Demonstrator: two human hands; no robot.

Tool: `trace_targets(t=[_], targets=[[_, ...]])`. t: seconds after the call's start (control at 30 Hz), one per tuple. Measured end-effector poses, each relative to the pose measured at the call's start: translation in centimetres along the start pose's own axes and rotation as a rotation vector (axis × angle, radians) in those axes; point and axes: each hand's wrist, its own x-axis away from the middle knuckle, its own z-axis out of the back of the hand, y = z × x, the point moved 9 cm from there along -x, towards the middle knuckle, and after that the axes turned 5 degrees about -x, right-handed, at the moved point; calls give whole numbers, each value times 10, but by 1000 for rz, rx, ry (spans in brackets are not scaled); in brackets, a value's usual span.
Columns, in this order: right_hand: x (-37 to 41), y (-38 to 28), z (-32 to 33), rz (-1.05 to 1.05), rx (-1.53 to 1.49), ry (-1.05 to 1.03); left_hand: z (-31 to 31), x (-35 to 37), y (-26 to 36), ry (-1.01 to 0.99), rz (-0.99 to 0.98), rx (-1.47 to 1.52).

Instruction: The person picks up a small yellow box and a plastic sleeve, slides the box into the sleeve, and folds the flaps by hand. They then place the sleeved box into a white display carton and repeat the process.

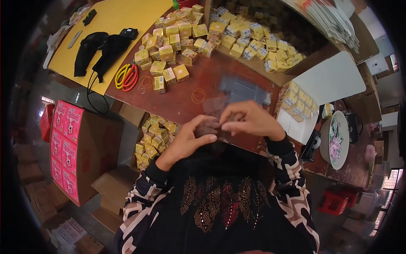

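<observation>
Both hands meet in front of my chest, over the front edge of the red-brown table [169, 101]. My left hand [192, 137] has its fingers curled and its thumb pointing right. Beside it, my right hand [251, 120] is closed in a pinch, the fingertips almost touching the left ones. Between and just above the fingers shows a thin clear plastic film [213, 105], faint and blurred, which both hands seem to grip. Behind the right hand lies a stack of clear plastic sheets or bags [245, 90]. Thin yellow rubber bands [198, 96] rest left of it.
Small yellow boxes [167, 53] are heaped at the back; more fill a carton [253, 46] behind and another [154, 137] below left. An open white box [296, 106] holds rows of them. Scissors [127, 77], black sleeves [103, 51] and a white bowl [337, 142] stand around.
</observation>
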Motion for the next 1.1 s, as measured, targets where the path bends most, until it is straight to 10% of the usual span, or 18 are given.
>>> trace_targets(t=[0.17,0.33,0.67,0.77,0.83,1.1], targets=[[-89,6,41,91,-4,270,68,27,-1,391,-103,-129],[-174,12,9,335,762,190,99,44,-20,495,-23,87],[-185,44,-7,271,937,103,102,56,-9,330,-86,371],[-153,47,10,133,754,130,86,53,-25,189,-27,634],[-125,58,13,-25,-5,72,78,52,-36,155,15,645],[-21,50,15,144,-409,149,60,42,-21,174,11,451]])
